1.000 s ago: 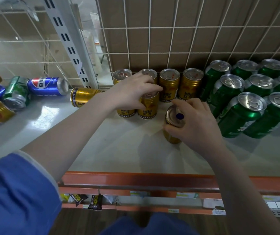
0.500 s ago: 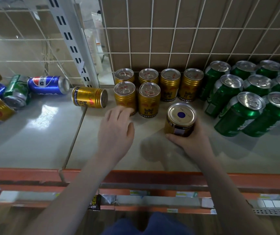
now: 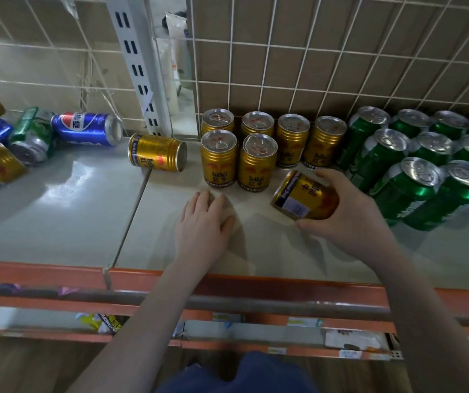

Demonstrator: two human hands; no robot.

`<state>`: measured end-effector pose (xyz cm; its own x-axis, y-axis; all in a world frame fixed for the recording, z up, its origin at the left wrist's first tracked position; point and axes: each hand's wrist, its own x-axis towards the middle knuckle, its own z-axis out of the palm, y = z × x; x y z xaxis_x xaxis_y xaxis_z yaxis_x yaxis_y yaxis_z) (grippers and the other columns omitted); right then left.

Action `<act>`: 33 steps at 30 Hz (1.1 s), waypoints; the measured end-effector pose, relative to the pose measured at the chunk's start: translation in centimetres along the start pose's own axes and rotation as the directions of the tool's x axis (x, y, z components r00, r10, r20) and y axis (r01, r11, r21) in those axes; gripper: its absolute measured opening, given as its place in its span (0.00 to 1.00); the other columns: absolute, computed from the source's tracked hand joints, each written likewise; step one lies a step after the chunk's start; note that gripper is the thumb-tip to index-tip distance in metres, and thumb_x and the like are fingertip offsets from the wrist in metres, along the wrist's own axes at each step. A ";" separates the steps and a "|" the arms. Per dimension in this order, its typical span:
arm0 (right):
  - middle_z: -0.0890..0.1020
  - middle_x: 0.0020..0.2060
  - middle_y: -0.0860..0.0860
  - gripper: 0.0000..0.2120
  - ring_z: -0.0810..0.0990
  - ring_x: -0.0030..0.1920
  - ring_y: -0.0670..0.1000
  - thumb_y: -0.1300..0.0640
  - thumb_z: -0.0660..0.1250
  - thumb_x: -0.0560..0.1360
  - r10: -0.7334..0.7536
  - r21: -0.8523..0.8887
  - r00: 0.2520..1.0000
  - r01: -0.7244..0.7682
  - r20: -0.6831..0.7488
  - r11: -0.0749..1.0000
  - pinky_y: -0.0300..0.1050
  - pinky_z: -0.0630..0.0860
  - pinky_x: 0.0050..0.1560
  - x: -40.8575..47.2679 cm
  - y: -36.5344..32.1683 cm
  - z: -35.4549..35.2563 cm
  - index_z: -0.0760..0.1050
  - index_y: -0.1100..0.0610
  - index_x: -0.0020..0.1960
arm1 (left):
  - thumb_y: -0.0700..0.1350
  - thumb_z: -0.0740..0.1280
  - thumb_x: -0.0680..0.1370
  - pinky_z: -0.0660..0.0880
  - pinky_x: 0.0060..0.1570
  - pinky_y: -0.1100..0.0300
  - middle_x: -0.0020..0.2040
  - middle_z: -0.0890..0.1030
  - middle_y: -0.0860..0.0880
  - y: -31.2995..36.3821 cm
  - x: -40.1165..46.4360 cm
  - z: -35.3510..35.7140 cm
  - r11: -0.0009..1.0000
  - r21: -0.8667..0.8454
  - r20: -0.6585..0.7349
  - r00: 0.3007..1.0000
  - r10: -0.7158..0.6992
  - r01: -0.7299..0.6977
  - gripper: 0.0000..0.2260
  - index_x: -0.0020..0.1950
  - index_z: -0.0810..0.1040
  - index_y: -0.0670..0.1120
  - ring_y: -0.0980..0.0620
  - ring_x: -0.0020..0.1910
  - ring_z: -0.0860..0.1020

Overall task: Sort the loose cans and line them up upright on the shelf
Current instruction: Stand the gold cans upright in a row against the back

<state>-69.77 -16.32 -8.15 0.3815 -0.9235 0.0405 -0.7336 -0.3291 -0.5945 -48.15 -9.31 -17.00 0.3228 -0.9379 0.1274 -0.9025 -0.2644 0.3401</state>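
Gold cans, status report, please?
Right hand grips tilted gold can. Left hand flat on shelf. Six gold cans upright. Open spot ahead; nothing blocking.

Gold cans (image 3: 256,163) with red bull emblems stand beside my plain green cans (image 3: 406,191) with silver tops on a pale grey shelf (image 3: 57,217) edged in orange, while a blue, red and white can (image 3: 85,129) lies further left.
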 end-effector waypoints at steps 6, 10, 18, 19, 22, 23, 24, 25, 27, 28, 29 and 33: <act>0.74 0.51 0.48 0.32 0.73 0.50 0.50 0.44 0.76 0.61 -0.090 -0.227 0.996 0.092 0.017 0.970 0.46 0.71 0.47 0.7 -0.8 -2.2 0.69 0.48 0.62 | 0.54 0.58 0.80 0.58 0.70 0.50 0.73 0.66 0.43 -0.1 -0.1 -0.2 1.000 0.002 0.015 1.000 -0.008 0.008 0.21 0.71 0.66 0.49 0.43 0.73 0.60; 0.69 0.50 0.47 0.34 0.70 0.53 0.53 0.42 0.73 0.60 -0.141 -0.333 0.979 0.184 0.149 0.925 0.46 0.70 0.49 1.5 -1.5 -3.1 0.69 0.48 0.63 | 0.54 0.57 0.80 0.56 0.72 0.51 0.74 0.63 0.44 0.0 -0.2 -0.2 1.000 0.009 0.034 0.999 -0.010 0.010 0.22 0.73 0.64 0.49 0.43 0.74 0.58; 0.66 0.63 0.48 0.33 0.64 0.60 0.50 0.50 0.74 0.67 -0.108 -0.502 0.881 0.358 0.460 0.787 0.46 0.70 0.57 3.6 -2.9 -2.3 0.63 0.43 0.67 | 0.54 0.57 0.80 0.55 0.72 0.51 0.74 0.63 0.44 0.1 -0.2 -0.3 1.000 -0.016 0.035 0.999 -0.019 0.020 0.22 0.72 0.65 0.49 0.43 0.74 0.57; 0.65 0.63 0.48 0.32 0.64 0.61 0.51 0.49 0.73 0.68 -0.104 -0.483 0.876 0.354 0.470 0.801 0.46 0.70 0.58 3.6 -3.1 -2.2 0.63 0.43 0.68 | 0.54 0.57 0.80 0.55 0.72 0.51 0.74 0.63 0.44 0.2 -0.2 -0.3 1.000 -0.019 0.036 0.999 -0.020 0.020 0.21 0.72 0.65 0.49 0.43 0.74 0.57; 0.68 0.63 0.51 0.34 0.69 0.62 0.54 0.35 0.67 0.68 -0.015 -0.512 0.928 0.218 0.372 0.831 0.48 0.72 0.56 3.4 -3.8 -2.1 0.64 0.49 0.68 | 0.54 0.57 0.80 0.55 0.72 0.51 0.73 0.64 0.45 0.3 -0.2 -0.4 0.999 -0.032 0.035 0.999 -0.023 0.024 0.21 0.72 0.65 0.49 0.44 0.74 0.57; 0.71 0.61 0.53 0.35 0.72 0.58 0.54 0.30 0.63 0.68 0.041 -0.606 0.950 0.164 0.310 0.778 0.48 0.74 0.51 3.5 -4.1 -2.2 0.66 0.52 0.65 | 0.54 0.57 0.80 0.55 0.72 0.51 0.73 0.64 0.44 0.3 -0.2 -0.5 0.999 -0.029 0.035 0.999 -0.023 0.024 0.21 0.72 0.65 0.49 0.44 0.74 0.57; 0.75 0.55 0.53 0.35 0.75 0.51 0.53 0.27 0.59 0.67 0.089 -0.691 0.962 0.120 0.259 0.713 0.46 0.75 0.43 3.5 -4.5 -2.3 0.70 0.55 0.58 | 0.53 0.57 0.80 0.55 0.72 0.51 0.73 0.64 0.44 0.4 -0.2 -0.5 0.999 -0.024 0.035 0.999 -0.022 0.022 0.21 0.72 0.65 0.49 0.44 0.74 0.57; 0.77 0.47 0.52 0.33 0.76 0.43 0.51 0.26 0.58 0.67 0.113 -0.732 0.967 0.095 0.230 0.675 0.44 0.72 0.35 3.6 -4.8 -2.3 0.71 0.56 0.49 | 0.53 0.57 0.80 0.55 0.72 0.51 0.73 0.64 0.44 0.4 -0.2 -0.5 1.000 -0.023 0.035 0.999 -0.021 0.022 0.21 0.72 0.65 0.48 0.43 0.74 0.57; 0.76 0.35 0.50 0.29 0.73 0.34 0.47 0.28 0.60 0.68 0.110 -0.725 0.965 0.101 0.237 0.682 0.41 0.68 0.29 4.2 -5.1 -2.3 0.70 0.56 0.39 | 0.52 0.57 0.80 0.54 0.72 0.51 0.73 0.65 0.44 0.4 -0.2 -0.6 0.999 -0.029 0.033 0.999 -0.019 0.020 0.21 0.72 0.65 0.48 0.43 0.74 0.57; 0.76 0.34 0.50 0.28 0.73 0.33 0.47 0.29 0.62 0.68 0.104 -0.712 0.961 0.116 0.257 0.692 0.41 0.68 0.28 4.6 -5.1 -2.4 0.71 0.56 0.39 | 0.52 0.57 0.80 0.55 0.72 0.51 0.73 0.65 0.44 0.4 -0.3 -0.6 0.999 -0.035 0.030 0.999 -0.017 0.018 0.21 0.72 0.65 0.48 0.43 0.74 0.58; 0.76 0.34 0.49 0.27 0.74 0.33 0.47 0.30 0.64 0.68 0.101 -0.703 0.955 0.131 0.278 0.699 0.40 0.69 0.29 5.1 -5.2 -2.6 0.73 0.56 0.41 | 0.52 0.57 0.80 0.55 0.72 0.51 0.72 0.65 0.44 0.4 -0.3 -0.6 0.999 -0.043 0.024 1.000 -0.013 0.014 0.21 0.72 0.66 0.48 0.43 0.74 0.58; 0.77 0.46 0.49 0.28 0.76 0.44 0.50 0.37 0.70 0.67 0.087 -0.664 0.928 0.191 0.361 0.723 0.42 0.75 0.40 7.0 -5.6 -3.5 0.73 0.54 0.58 | 0.53 0.58 0.80 0.57 0.71 0.51 0.70 0.68 0.44 0.3 -0.3 -0.6 0.999 -0.051 0.009 1.000 0.010 -0.009 0.21 0.71 0.68 0.46 0.42 0.72 0.60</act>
<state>-64.95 -21.62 -1.73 0.4934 -0.8148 -0.3044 -0.8312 -0.5448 0.1111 -48.34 -8.93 -16.35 0.3116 -0.9423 0.1225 -0.8897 -0.2441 0.3857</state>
